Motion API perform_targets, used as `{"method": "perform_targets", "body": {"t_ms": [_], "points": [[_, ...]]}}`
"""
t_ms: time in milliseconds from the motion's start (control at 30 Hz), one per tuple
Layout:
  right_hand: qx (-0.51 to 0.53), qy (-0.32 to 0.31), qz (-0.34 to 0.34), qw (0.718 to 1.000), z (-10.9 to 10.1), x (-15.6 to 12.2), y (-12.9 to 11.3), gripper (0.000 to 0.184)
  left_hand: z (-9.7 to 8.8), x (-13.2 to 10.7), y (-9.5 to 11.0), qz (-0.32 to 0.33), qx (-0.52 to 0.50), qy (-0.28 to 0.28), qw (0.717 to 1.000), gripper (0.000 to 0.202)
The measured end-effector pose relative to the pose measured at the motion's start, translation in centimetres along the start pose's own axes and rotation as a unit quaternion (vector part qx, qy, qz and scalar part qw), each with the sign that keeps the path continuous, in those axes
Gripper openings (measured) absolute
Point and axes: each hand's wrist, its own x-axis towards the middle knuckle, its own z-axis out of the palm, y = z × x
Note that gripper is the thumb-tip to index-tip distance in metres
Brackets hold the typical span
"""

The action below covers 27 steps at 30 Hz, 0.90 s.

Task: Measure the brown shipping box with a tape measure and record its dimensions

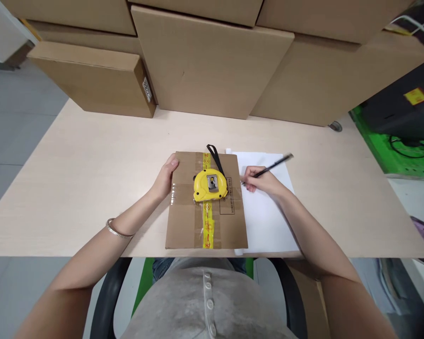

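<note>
A flat cardboard box [183, 221] with yellow printed tape lies on the table before me. On top of it rests a yellow tape measure [202, 184] with a black wrist strap. My left hand [166, 176] grips the box's upper left edge, thumb on top; its other fingers are hidden. Partly under the box, to its right, is a sheet of white paper [268, 221]. My right hand [259, 180] is closed around a black pen [277, 163], its tip down by the box's right edge, over the paper.
Large cardboard boxes [212, 61] stand along the back of the table [92, 160]. A smaller box [92, 80] sits at the back left. At the right is dark equipment [399, 108] on a green surface, with a phone-like object [423, 233] lower down.
</note>
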Motion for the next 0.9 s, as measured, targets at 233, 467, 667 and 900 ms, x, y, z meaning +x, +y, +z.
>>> {"method": "perform_targets", "body": {"t_ms": [233, 467, 667, 900], "points": [[-0.195, 0.071, 0.065, 0.976, -1.4, 0.0, -1.0, 0.064, -0.1, 0.2, -0.1, 0.002, -0.006, 0.012, 1.0, 0.044], [-0.308, 0.193, 0.037, 0.931, -0.6, -1.2, -5.1, 0.044, 0.0, 0.0, -0.1, -0.001, -0.003, 0.005, 1.0, 0.047], [-0.254, -0.006, -0.365, 0.896, -0.3, -2.6, -10.7, 0.069, -0.4, -1.7, 1.5, 0.041, 0.117, 0.099, 0.987, 0.047], [-0.329, -0.144, -0.353, 0.864, 1.3, -1.6, -14.3, 0.071, -1.8, -10.8, 4.6, 0.308, 0.371, -0.001, 0.876, 0.059]]}}
